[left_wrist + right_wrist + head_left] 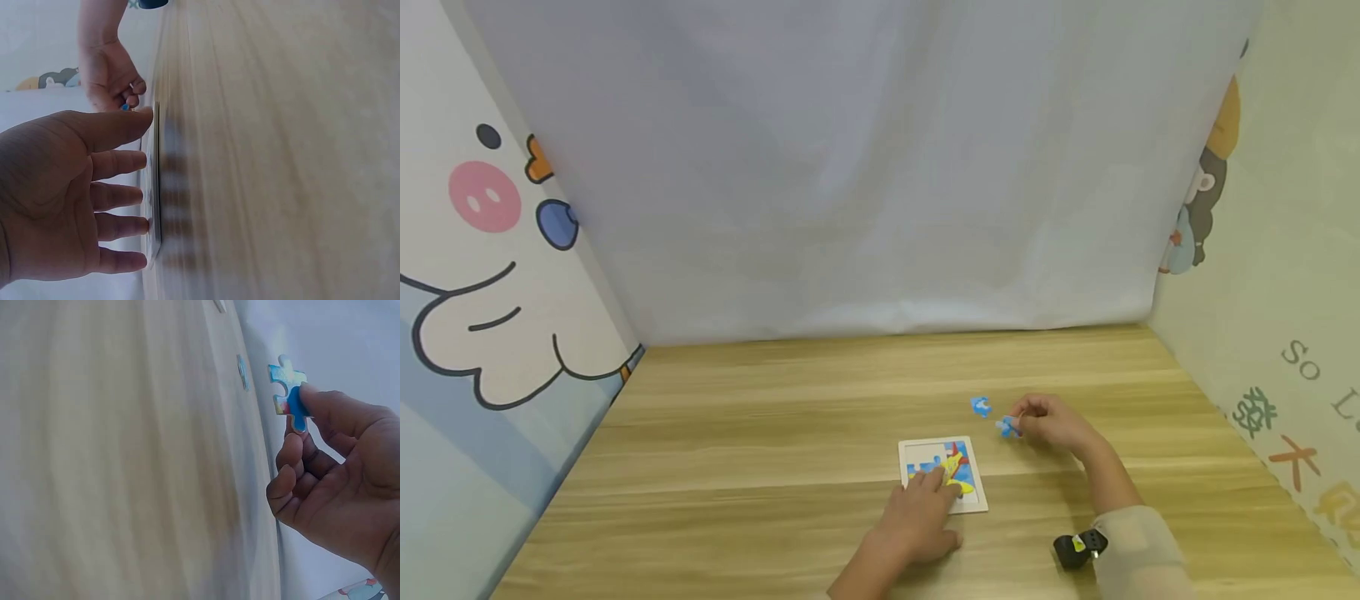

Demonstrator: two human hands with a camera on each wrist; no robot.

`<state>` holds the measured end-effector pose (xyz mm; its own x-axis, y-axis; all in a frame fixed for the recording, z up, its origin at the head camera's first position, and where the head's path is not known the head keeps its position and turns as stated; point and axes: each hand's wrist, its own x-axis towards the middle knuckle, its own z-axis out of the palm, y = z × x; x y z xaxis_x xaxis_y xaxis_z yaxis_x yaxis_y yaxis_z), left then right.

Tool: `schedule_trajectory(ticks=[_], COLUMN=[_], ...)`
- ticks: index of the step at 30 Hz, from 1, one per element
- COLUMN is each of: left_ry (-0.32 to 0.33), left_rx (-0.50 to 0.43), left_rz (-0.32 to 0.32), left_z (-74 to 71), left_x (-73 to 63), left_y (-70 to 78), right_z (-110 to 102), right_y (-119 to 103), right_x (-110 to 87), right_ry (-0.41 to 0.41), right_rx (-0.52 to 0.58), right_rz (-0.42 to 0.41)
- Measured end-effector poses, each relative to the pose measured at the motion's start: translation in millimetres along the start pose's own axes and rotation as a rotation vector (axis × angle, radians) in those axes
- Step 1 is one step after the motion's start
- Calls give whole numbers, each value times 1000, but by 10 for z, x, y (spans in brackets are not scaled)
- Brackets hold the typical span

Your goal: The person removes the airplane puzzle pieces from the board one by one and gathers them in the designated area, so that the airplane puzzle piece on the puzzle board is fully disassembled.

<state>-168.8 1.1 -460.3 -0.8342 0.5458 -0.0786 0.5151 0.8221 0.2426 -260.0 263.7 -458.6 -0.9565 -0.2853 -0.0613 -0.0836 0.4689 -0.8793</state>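
Observation:
A square jigsaw puzzle in a white frame (981, 497) lies on the wooden table, its picture a yellow and red airplane on blue. The upper left part of the tray shows bare backing. My left hand (919, 517) rests on the puzzle with straight fingers, its fingertips on the pieces; the left wrist view shows the fingers (119, 197) spread along the board. Between thumb and fingers, my right hand (1055, 423) pinches a blue jigsaw piece (290, 394) with knobs and a little red and yellow. Another blue jigsaw piece (981, 406) lies on the table just left of it.
The wooden table (737, 433) reaches back to a hanging white sheet (850, 167). Cartoon-printed panels stand at the left and right sides. A black wrist camera (1078, 548) sits at the right sleeve (1138, 542).

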Motion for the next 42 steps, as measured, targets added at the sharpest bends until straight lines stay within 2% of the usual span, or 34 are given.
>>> schedule_trajectory(ticks=[5,11,19,25,34,42], left_ry=[2,5,-50,-63,-64,-41], left_rx=[-24,-32,16,31,36,57], left_rz=[3,26,30,40,54,70], left_z=[-50,-22,24,28,12,10], left_x=[0,42,85,80,72,78], left_y=[18,77,120,116,99,87], right_z=[-99,-189,-221,-248,-226,-176], right_y=[-12,1,69,146,206,167], right_x=[61,169,306,401,515,510], right_ry=[15,47,74,99,96,117], right_rx=[-14,-17,44,41,-81,-203], right_rz=[-7,-15,43,66,23,27])
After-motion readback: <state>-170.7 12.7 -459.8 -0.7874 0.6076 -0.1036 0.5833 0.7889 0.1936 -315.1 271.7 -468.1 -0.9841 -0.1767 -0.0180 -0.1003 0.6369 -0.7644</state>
